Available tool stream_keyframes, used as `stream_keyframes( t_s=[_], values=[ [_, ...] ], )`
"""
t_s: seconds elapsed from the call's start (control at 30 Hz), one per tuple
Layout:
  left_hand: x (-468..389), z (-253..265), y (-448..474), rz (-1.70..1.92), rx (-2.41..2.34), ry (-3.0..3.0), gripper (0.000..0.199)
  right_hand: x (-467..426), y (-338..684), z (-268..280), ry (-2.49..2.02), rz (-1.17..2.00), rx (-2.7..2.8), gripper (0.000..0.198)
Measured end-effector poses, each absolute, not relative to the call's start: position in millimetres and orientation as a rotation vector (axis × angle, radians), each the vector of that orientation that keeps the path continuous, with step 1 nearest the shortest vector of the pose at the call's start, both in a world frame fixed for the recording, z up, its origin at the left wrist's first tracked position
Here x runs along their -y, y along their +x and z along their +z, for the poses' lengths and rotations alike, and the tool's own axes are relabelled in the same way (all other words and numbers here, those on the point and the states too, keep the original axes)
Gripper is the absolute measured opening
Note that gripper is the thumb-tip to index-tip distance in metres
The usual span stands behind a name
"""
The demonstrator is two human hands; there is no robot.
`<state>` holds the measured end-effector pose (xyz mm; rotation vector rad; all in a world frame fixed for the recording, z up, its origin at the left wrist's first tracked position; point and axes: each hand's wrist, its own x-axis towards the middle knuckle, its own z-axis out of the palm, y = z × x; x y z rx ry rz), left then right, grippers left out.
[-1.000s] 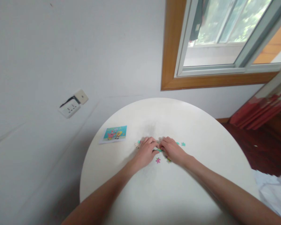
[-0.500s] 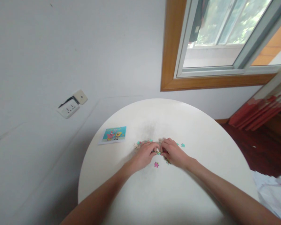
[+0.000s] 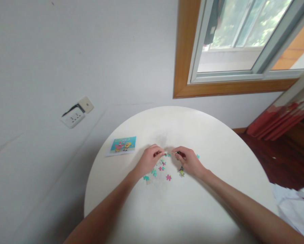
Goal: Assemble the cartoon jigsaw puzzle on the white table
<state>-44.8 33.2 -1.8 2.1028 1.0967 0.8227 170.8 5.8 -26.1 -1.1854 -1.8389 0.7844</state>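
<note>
Small jigsaw puzzle pieces lie scattered between my hands on a round white table (image 3: 205, 132). My left hand (image 3: 150, 160) is closed in a pinch, its fingertips on a small puzzle piece (image 3: 165, 154) at the top of the group. Facing it, my right hand (image 3: 190, 161) pinches another puzzle piece (image 3: 176, 153), mostly hidden by the fingers. A pink piece (image 3: 169, 177) sits apart, nearer to me. Teal pieces (image 3: 154, 173) lie below my left hand, and yellow-green pieces (image 3: 181, 172) are beside my right wrist.
A picture card (image 3: 123, 145) with cartoon figures lies at the table's left. One teal piece (image 3: 198, 156) is to the right of my right hand. Behind the table stand a wall with a socket (image 3: 73, 117) and a wood-framed window (image 3: 181, 88). A red-and-white curtain (image 3: 271, 118) hangs at right.
My hands have moved apart from their close position over the pieces. The left went left and slightly up, the right slightly right, uncovering several pieces between and below them.
</note>
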Motion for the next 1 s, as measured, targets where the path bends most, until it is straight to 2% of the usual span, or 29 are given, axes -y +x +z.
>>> stream_keyframes(
  t_s=[0.2, 0.37, 0.5, 0.63, 0.7, 0.87, 1.0],
  values=[
    [-42.8, -8.7, -60.5, 0.76, -1.095, 2.105, 0.022, -8.2, 176.5, -31.7, -1.167, 0.814, 1.938, 0.041],
    [-41.5, -11.4, -59.3, 0.742, -1.165, 2.142, 0.025, -6.3, 175.7, -25.9, -1.057, 0.933, 1.985, 0.046],
    [-25.9, -10.6, -43.8, 0.688, -1.002, 2.346, 0.026, -16.0, 192.9, -17.2, -1.153, 0.822, 1.923, 0.041],
    [-8.6, -11.0, -26.4, 0.431, -0.766, 2.538, 0.045, -24.7, 223.1, -11.4, -1.38, 0.62, 2.001, 0.029],
    [-5.9, -10.1, -22.3, 0.366, -0.771, 2.595, 0.04, -23.3, 236.0, -8.0, -1.468, 0.627, 2.173, 0.027],
    [-10.9, -4.9, -22.9, 0.372, -0.912, 2.637, 0.017, -7.9, 250.6, 7.2, -1.601, 0.596, 2.382, 0.049],
    [-10.3, -5.9, -22.6, 0.433, -0.931, 2.648, 0.017, 6.8, 242.1, 12.1, -1.621, 0.543, 2.507, 0.042]
  ],
)
